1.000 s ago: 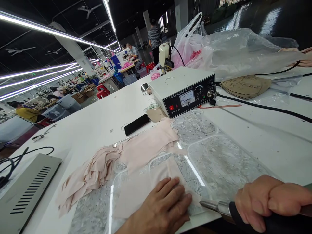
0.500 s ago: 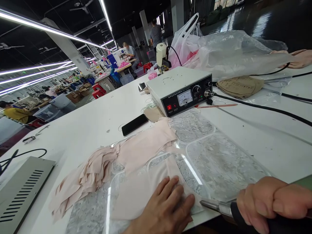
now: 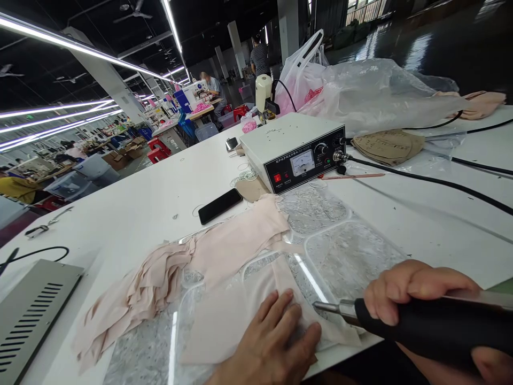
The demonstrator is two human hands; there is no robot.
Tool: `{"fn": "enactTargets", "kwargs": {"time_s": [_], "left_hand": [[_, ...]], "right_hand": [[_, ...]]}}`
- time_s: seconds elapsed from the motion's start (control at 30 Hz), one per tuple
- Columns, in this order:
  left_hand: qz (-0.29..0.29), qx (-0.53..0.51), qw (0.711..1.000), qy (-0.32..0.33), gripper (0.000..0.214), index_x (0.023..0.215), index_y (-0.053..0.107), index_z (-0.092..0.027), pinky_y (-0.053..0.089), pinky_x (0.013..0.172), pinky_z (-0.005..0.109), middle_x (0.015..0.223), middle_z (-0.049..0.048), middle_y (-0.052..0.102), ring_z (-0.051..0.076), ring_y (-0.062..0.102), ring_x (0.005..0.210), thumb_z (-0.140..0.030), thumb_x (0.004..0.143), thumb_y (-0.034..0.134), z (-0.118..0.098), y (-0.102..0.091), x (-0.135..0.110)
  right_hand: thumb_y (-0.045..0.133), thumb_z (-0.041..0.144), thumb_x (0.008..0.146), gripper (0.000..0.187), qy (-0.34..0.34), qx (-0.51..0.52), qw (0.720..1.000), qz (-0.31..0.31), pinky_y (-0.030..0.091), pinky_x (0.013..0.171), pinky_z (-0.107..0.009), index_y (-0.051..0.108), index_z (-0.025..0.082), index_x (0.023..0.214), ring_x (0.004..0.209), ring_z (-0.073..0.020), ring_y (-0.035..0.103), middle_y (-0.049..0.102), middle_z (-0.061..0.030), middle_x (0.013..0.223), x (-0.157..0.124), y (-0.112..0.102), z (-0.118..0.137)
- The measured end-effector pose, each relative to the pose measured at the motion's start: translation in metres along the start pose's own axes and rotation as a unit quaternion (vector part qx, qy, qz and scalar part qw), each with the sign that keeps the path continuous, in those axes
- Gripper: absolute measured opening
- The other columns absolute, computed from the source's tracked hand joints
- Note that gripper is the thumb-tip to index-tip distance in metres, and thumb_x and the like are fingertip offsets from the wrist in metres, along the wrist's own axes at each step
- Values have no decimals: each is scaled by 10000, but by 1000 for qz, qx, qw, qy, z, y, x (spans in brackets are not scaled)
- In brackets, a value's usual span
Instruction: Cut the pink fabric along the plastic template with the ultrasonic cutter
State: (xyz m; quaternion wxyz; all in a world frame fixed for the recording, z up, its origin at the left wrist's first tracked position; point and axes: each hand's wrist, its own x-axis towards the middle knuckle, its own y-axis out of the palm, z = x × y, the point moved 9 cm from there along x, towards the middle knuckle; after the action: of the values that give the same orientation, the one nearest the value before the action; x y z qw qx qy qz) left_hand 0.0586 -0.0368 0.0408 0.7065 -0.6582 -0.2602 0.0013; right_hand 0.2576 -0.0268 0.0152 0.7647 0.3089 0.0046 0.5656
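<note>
My left hand (image 3: 268,342) lies palm down, fingers stretched out, on a pale pink fabric piece (image 3: 218,321). My right hand (image 3: 404,289) is wrapped round the black handle of a handheld ultrasonic welder (image 3: 436,329). Its pointed metal tip is at the fabric's right edge, just right of my left fingers; whether it touches cannot be made out. Beneath the fabric is a grey marbled board (image 3: 348,256) with clear, rounded-edge sheets. Beyond my left hand a flat stack of pink fabric (image 3: 240,238) joins a ruffled pile (image 3: 140,286).
A control box (image 3: 294,147) with a dial stands at the back, its black cable (image 3: 425,176) running right. A phone (image 3: 220,206) lies before it. Plastic bags (image 3: 372,96) and a brown pattern piece (image 3: 387,146) are at back right. A vented grey box (image 3: 38,315) sits left. Other people work far off.
My right hand has moved the welder left and slightly up, bringing its tip closer to my left hand. More fabric shows below the tip. My left hand stays in place.
</note>
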Motion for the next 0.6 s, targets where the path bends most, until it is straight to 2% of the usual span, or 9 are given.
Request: {"fn": "enactTargets", "kwargs": {"time_s": [0.03,0.1,0.23,0.37,0.6], "left_hand": [[2,0,1000,1,296,1218,605,-172,520,998,429,1100,101,647,288,589,1204,-323,976,527,0,0,0],[3,-4,1000,3,297,1221,603,-170,527,987,433,1098,105,646,291,590,1202,-319,977,522,0,0,0],[8,-11,1000,0,285,1212,604,-160,543,954,458,1085,113,646,309,600,1183,-293,972,527,-1,1,0],[10,-14,1000,-2,297,1228,592,-167,512,1002,442,1097,108,643,290,581,1211,-304,971,532,-1,1,0],[20,-18,1000,-4,318,1242,581,-164,473,1042,446,1162,104,636,295,550,1249,-315,965,543,-2,4,-1]], "right_hand": [[509,545,814,296,3,-8,1000,-15,486,523,-400,561,298,969,645,-239,509,455,-37,776,1,6,2],[574,533,768,305,21,-14,1000,-11,500,573,-432,559,302,967,695,-264,528,463,-44,800,3,16,3],[732,541,610,419,47,-7,999,-20,509,602,-470,557,314,915,751,-304,555,487,-47,833,5,11,0],[740,543,596,424,46,-6,999,-16,512,604,-472,556,309,897,769,-311,563,492,-50,839,5,9,-1],[740,539,602,414,47,1,999,-9,513,596,-464,557,304,889,768,-307,565,492,-50,842,10,16,-4]]}}
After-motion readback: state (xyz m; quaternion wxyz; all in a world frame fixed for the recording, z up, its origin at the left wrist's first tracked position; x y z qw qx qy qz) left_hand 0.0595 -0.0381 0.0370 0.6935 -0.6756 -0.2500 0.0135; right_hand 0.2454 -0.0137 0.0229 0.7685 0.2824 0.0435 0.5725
